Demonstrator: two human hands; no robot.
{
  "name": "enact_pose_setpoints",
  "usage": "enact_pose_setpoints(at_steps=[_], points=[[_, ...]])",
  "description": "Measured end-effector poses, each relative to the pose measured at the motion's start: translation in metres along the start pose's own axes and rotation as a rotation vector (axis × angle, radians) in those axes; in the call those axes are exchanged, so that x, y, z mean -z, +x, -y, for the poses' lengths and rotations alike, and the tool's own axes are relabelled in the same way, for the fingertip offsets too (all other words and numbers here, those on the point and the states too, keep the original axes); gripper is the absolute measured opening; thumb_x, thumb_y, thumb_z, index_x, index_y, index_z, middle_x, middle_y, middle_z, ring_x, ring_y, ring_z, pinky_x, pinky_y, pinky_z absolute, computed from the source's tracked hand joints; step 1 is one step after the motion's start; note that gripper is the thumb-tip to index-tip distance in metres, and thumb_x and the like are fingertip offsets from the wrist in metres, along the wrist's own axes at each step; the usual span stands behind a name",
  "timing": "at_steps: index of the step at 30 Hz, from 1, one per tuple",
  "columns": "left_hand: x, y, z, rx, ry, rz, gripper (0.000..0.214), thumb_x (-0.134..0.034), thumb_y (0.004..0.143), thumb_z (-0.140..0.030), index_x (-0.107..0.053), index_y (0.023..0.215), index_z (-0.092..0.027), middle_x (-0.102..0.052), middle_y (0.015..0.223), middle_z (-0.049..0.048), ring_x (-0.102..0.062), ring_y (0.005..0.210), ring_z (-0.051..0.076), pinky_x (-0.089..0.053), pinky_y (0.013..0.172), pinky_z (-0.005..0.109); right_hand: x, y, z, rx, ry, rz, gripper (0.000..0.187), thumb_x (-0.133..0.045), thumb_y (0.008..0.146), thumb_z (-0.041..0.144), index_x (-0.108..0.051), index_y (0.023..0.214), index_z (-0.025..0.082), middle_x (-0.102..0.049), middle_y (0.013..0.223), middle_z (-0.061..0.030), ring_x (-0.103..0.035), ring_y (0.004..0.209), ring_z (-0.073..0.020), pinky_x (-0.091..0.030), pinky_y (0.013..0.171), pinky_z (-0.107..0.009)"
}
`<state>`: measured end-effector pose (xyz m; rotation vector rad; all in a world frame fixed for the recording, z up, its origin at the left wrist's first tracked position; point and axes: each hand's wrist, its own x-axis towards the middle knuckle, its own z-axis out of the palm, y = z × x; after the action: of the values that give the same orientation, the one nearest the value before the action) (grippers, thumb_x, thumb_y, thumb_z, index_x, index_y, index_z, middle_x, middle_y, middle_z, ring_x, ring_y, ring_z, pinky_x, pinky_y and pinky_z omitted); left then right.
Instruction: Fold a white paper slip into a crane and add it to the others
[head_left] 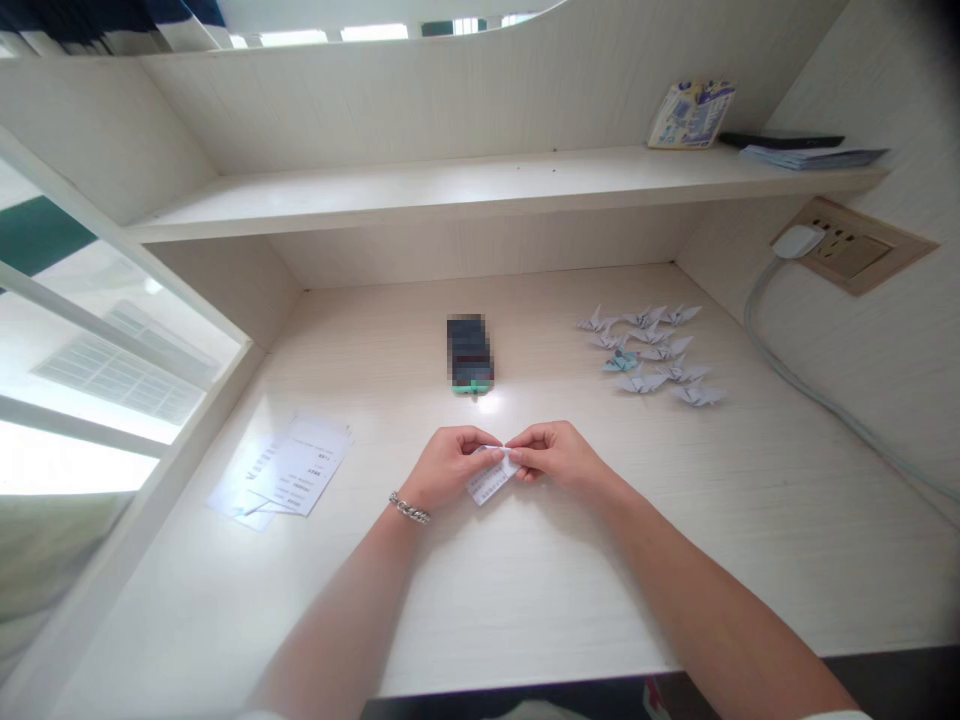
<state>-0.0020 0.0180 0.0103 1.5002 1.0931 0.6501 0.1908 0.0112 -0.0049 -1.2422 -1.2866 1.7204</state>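
Observation:
Both hands meet over the middle of the desk, pinching a small folded piece of white printed paper [491,484]. My left hand [448,465], with a silver chain bracelet [409,509] at its wrist, grips the paper's upper left with thumb and forefinger. Against its upper right corner press the thumb and fingers of my right hand [559,455]. Fingertips hide the top of the paper. Just beyond the hands lies a dark phone [470,350] with a green lower edge, its screen blurred out.
Several folded paper cranes [664,350] stand at the back right, one of them blue [621,360]. Loose printed sheets [300,465] overlap at the left. A charger [798,241] sits in the wall socket, its cable [810,395] trailing down the right side. Above runs a shelf [420,200].

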Motion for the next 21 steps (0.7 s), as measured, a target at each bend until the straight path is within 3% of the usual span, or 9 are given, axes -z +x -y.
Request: enact_pose_setpoints(at_steps=[7,21], points=[[0.0049,0.0012,0.0026,0.042,-0.052,-0.053,0.030,-0.063,0.072,-0.038,-0.067,0.087,-0.012,-0.069,0.082,0.0089,-0.061,0.070,0.017,-0.046,0.057,0.024,-0.0022,-0.0002,0.0012,0.010,-0.005,-0.036,0.036,-0.071,0.065,0.041,-0.069,0.084,0.011,-0.066,0.062,-0.0057,-0.061,0.053,-0.0134,-0.050,0.052,-0.025],[0.0073,-0.0005,0.0022,0.065,-0.057,-0.023,0.033,-0.067,0.070,-0.037,-0.067,0.090,-0.011,-0.069,0.079,0.0093,-0.061,0.068,0.016,-0.045,0.055,0.023,-0.0004,0.0003,0.0010,0.004,0.003,-0.008,0.034,-0.070,0.066,0.040,-0.070,0.082,0.010,-0.065,0.058,-0.0043,-0.060,0.052,-0.0127,-0.050,0.052,-0.025]])
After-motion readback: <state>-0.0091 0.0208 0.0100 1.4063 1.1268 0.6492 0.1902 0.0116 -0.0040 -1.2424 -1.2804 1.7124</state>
